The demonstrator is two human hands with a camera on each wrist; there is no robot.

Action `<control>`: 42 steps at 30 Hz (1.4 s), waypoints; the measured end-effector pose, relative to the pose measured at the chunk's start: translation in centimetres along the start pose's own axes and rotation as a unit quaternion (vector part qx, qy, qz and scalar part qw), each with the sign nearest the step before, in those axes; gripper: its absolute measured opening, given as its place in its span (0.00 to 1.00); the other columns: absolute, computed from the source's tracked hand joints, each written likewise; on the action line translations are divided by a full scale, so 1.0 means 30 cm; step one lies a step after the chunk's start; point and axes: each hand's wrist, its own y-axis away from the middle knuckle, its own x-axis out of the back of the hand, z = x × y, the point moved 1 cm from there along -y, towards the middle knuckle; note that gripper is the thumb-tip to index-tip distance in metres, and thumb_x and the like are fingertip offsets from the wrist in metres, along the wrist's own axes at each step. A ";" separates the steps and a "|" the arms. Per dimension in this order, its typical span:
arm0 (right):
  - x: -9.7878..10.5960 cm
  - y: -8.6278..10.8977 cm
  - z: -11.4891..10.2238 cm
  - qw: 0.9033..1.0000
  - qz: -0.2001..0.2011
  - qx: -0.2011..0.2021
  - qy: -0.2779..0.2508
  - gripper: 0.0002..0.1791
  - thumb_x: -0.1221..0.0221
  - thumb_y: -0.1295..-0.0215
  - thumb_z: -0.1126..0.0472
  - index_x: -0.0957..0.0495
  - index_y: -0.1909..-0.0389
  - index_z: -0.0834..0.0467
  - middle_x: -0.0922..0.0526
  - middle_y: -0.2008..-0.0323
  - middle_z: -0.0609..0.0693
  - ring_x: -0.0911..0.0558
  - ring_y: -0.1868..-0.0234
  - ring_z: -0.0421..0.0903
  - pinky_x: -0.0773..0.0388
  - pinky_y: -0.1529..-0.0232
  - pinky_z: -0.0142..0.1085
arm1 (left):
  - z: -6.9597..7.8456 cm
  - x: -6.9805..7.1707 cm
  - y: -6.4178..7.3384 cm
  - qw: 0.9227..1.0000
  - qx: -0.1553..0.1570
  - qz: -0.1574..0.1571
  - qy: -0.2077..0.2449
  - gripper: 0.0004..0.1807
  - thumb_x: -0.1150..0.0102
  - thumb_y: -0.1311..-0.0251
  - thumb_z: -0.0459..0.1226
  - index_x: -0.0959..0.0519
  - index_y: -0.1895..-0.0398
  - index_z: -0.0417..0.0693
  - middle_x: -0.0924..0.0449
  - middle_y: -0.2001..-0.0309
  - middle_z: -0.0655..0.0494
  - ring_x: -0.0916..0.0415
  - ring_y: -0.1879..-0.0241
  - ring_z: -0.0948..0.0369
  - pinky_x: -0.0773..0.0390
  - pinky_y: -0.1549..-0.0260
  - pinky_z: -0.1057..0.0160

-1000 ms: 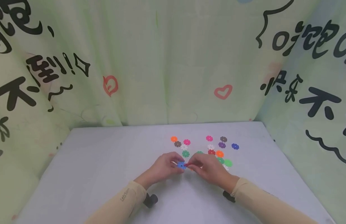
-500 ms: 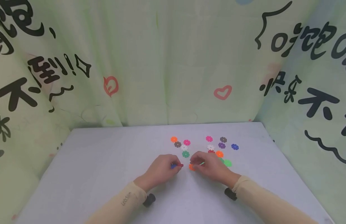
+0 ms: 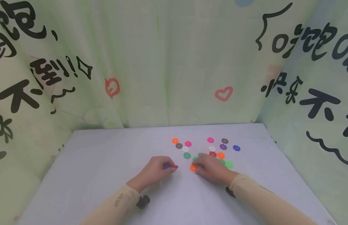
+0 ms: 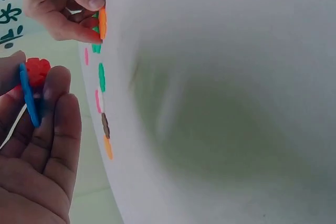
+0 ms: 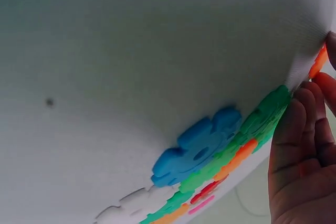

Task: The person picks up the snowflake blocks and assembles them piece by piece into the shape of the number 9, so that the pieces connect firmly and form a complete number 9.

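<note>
My left hand (image 3: 155,170) pinches a blue snowflake disc (image 4: 30,95) between thumb and fingers, raised over the table. A red snowflake disc (image 4: 38,72) is joined to it at an angle, sticking out past the fingertips. Right of it, my right hand (image 3: 212,167) is low at the table, with thumb and index finger on opposite edges of an orange snowflake disc (image 3: 193,168). That disc lies at the near left of the scattered group. Green discs (image 5: 265,111) sit right beside the right fingers, and the hand covers part of the group in the head view.
Several loose discs lie flat on the white table (image 3: 106,156). At the left cluster are an orange, a brown, a pink, a white and a green disc (image 3: 186,155). Rightward lie a purple disc (image 3: 223,146) and a dark blue disc (image 3: 236,148). Printed curtains (image 3: 191,62) enclose the table.
The right hand has let go of the joined red and blue discs and come down onto the orange disc. The left hand has drawn away leftward, holding the joined pair.
</note>
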 end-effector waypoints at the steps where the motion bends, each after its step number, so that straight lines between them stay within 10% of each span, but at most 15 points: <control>1: -0.001 -0.003 0.001 1.000 -0.003 -0.005 0.002 0.18 0.31 0.40 0.57 0.15 0.48 0.49 0.19 0.53 0.41 0.22 0.47 0.43 0.23 0.47 0.41 | 0.000 0.001 0.001 1.000 0.000 -0.001 0.000 0.02 0.32 0.38 0.38 0.15 0.64 0.57 0.20 0.67 0.73 0.24 0.61 0.65 0.22 0.57 0.60; 16: 0.025 -0.005 -0.046 0.994 0.004 0.011 -0.111 0.12 0.33 0.37 0.61 0.22 0.58 0.43 0.20 0.62 0.33 0.21 0.60 0.38 0.21 0.55 0.38 | -0.011 0.002 0.002 1.000 0.000 0.000 0.017 0.02 0.32 0.38 0.38 0.15 0.64 0.58 0.19 0.67 0.71 0.24 0.64 0.63 0.22 0.62 0.63; 42: 0.056 0.011 -0.181 0.923 0.002 -0.043 -0.382 0.11 0.36 0.35 0.67 0.18 0.52 0.60 0.16 0.65 0.53 0.14 0.63 0.56 0.17 0.60 0.39 | 0.010 -0.011 0.003 0.998 -0.046 0.005 0.048 0.06 0.32 0.38 0.34 0.15 0.64 0.57 0.17 0.64 0.70 0.22 0.61 0.66 0.21 0.57 0.61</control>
